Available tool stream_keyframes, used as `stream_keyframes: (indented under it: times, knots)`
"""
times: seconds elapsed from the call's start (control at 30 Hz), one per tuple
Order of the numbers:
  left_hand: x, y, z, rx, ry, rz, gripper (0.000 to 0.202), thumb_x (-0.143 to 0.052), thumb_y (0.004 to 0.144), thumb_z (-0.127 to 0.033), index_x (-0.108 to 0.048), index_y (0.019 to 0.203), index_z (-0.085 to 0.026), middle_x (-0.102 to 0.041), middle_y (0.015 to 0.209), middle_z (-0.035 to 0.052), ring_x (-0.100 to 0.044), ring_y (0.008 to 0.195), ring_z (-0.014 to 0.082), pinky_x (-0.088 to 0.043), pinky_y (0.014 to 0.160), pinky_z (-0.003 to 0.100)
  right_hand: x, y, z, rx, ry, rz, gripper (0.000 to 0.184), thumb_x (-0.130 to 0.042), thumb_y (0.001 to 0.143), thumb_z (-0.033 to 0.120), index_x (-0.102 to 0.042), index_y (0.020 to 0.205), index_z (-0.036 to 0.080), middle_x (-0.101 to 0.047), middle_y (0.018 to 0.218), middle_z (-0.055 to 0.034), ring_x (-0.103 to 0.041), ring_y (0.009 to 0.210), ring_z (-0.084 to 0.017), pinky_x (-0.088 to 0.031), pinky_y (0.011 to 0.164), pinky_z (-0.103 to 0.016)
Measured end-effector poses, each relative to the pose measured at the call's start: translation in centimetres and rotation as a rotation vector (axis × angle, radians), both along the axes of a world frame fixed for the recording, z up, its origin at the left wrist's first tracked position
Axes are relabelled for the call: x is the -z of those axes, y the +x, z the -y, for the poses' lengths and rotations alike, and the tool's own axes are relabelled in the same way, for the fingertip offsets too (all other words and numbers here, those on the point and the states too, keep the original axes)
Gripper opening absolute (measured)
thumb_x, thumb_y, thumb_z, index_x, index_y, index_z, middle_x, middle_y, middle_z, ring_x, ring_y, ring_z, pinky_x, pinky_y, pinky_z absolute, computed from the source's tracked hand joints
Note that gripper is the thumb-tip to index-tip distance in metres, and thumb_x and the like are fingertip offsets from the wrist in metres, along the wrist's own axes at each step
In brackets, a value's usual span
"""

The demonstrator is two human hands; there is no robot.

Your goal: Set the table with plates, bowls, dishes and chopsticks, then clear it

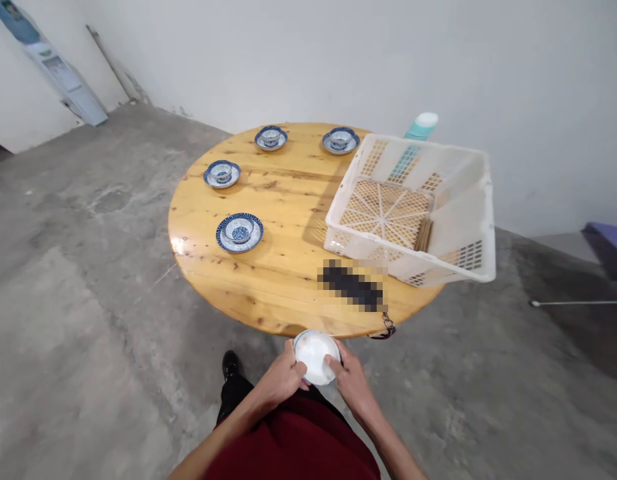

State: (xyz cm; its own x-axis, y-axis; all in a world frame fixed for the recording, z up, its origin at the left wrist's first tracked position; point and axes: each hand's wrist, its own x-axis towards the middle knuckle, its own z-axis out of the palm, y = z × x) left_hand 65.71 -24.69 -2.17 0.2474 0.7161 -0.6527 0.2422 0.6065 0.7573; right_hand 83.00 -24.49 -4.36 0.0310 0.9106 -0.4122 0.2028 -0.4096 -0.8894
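Just off the table's front edge, my left hand (283, 372) and my right hand (352, 375) grip a small white bowl (315, 352) with a blue rim from opposite sides. Both thumbs press on its white face, while the other fingers curl mostly out of sight beneath. Ahead on the table stands a blue-and-white plate (254, 241) bearing a bowl (239, 231). Farther along the rim are more such settings: one at the left (222, 174) and two at the back, a plate with a bowl (271, 139) and another plate with a bowl (341, 141).
A white plastic basket (411, 257) sits on the right of the round wooden table (288, 200), with brown sticks (423, 235) inside. Before it lies a dark blurred-out item (351, 285). A turquoise object with a white top (422, 125) stands behind. A water dispenser (63, 77) is far left.
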Motion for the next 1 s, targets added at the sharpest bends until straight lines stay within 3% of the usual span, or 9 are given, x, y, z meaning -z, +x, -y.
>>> stream_keyframes:
  times: [0.13,0.33,0.47,0.57,0.7,0.87,1.0]
  knots:
    - [-0.9,-5.6,0.0,-0.084,0.057,0.021,0.046,-0.05,0.084,-0.026,-0.041,0.128,-0.016,-0.067,0.099,0.0086,-0.068,0.074,0.0189,-0.058,0.07,0.032,-0.3,-5.5,-1.7,-0.106,0.105,0.031,0.057,-0.048,0.072,0.043,-0.069,0.116,0.013,-0.073,0.105,-0.0108,-0.065,0.094,-0.026,-0.053,0.088,-0.037]
    - [-1.7,-17.8,1.0,-0.221,0.085,0.012,0.049,-0.051,0.083,-0.032,-0.044,0.128,-0.016,-0.064,0.118,0.0128,-0.068,0.089,0.0211,-0.059,0.078,0.034,-0.2,-18.0,-2.9,-0.255,0.158,0.017,0.052,-0.046,0.073,0.029,-0.067,0.118,0.014,-0.073,0.112,-0.0098,-0.064,0.097,-0.023,-0.05,0.094,-0.036]
    - [-2.0,-25.4,1.2,-0.266,0.086,-0.011,0.058,-0.053,0.084,-0.04,-0.043,0.135,-0.015,-0.062,0.124,0.0131,-0.068,0.094,0.0234,-0.059,0.08,0.036,-0.5,-25.9,-3.1,-0.29,0.151,0.016,0.05,-0.046,0.074,0.023,-0.068,0.119,0.015,-0.073,0.107,-0.0082,-0.065,0.097,-0.023,-0.05,0.092,-0.034]
    - [-2.2,-29.6,0.6,-0.26,0.102,-0.038,0.061,-0.053,0.085,-0.043,-0.043,0.138,-0.014,-0.063,0.125,0.0136,-0.068,0.097,0.0251,-0.059,0.081,0.036,-0.7,-30.1,-3.2,-0.257,0.154,0.043,0.052,-0.045,0.076,0.023,-0.066,0.122,0.015,-0.073,0.105,-0.0086,-0.065,0.097,-0.023,-0.05,0.092,-0.034]
    - [-2.0,-32.6,-1.6,-0.157,0.135,-0.046,0.059,-0.046,0.093,-0.051,-0.044,0.14,-0.015,-0.065,0.122,0.0132,-0.07,0.092,0.0239,-0.059,0.079,0.036,-1.0,-32.7,-3.9,-0.177,0.143,0.076,0.053,-0.045,0.076,0.025,-0.066,0.124,0.015,-0.073,0.106,-0.009,-0.065,0.096,-0.023,-0.049,0.09,-0.034]
    - [-0.8,-33.2,-5.3,-0.064,0.146,-0.026,0.065,-0.044,0.095,-0.06,-0.043,0.142,-0.014,-0.07,0.103,0.0104,-0.07,0.074,0.0215,-0.059,0.075,0.036,-0.9,-33.1,-6.3,-0.054,0.094,0.056,0.048,-0.046,0.074,0.026,-0.066,0.116,0.013,-0.072,0.108,-0.01,-0.065,0.097,-0.023,-0.051,0.09,-0.034]
    - [-0.9,-33.6,-8.8,-0.076,0.14,-0.057,0.073,-0.049,0.092,-0.062,-0.043,0.145,-0.012,-0.071,0.098,0.0108,-0.071,0.076,0.0242,-0.059,0.075,0.037,-0.9,-33.5,-9.6,-0.039,0.074,0.032,0.048,-0.047,0.075,0.026,-0.066,0.116,0.012,-0.072,0.11,-0.0111,-0.065,0.095,-0.023,-0.052,0.088,-0.034]
